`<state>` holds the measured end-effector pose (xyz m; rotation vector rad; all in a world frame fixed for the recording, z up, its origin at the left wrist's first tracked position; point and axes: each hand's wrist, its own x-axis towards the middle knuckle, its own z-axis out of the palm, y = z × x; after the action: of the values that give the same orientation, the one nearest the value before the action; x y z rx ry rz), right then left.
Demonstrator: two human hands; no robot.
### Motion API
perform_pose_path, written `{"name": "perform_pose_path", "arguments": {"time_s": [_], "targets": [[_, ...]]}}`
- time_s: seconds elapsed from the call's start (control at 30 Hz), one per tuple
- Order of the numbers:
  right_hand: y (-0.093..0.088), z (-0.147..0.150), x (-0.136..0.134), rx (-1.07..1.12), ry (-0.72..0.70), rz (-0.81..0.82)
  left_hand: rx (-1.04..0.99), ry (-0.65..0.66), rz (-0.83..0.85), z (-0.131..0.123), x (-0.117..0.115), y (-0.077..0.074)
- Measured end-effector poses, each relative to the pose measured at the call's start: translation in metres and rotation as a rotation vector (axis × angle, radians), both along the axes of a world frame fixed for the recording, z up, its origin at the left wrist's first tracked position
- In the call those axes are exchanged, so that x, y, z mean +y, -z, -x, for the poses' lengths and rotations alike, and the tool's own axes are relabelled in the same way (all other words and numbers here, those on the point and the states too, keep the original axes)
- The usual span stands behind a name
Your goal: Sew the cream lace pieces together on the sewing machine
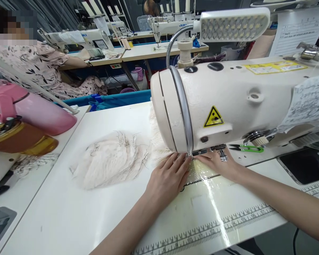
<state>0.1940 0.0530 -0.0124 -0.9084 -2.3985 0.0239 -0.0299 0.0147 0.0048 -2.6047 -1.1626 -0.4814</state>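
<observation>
A white sewing machine [225,99] stands over the table, its needle area low and mostly hidden behind the head. My left hand [166,179] lies palm down just left of the needle area, fingers stretched forward over the edge of a cream gathered fabric [159,141]. Part of that fabric is behind the machine head. From the right, my right hand [220,163] reaches under the head, its tips close to the presser foot. Its other fingers are hidden, so any grip is unseen. A loose pile of cream fabric pieces [108,163] with frayed threads rests on the left.
Green-handled thread snips [247,148] and a phone [305,164] lie on the right. A printed ruler [202,230] runs along the front edge. At left are a pink bottle [42,109] and an amber container [23,138]. A person [39,67] sits at another machine beyond.
</observation>
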Motion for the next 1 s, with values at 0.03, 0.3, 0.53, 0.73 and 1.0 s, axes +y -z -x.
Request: {"name": "perform_pose_path", "arguments": {"time_s": [0.03,0.3,0.53,0.73,1.0], "targets": [[0.002,-0.001,0.000,0.004,0.021,-0.002,0.004,-0.007,0.001,0.000,0.000,0.000],[-0.007,0.003,-0.003,0.029,0.109,-0.023,0.044,-0.034,-0.043,0.000,0.000,0.001],[-0.013,0.005,-0.008,-0.090,0.119,-0.056,0.106,0.022,-0.140,-0.003,-0.003,0.002],[-0.005,0.007,-0.008,-0.128,0.141,-0.052,0.079,-0.027,-0.042,-0.001,0.000,0.002],[-0.004,0.001,-0.004,-0.206,0.130,-0.022,0.089,-0.040,0.028,-0.001,0.000,0.000]]}}
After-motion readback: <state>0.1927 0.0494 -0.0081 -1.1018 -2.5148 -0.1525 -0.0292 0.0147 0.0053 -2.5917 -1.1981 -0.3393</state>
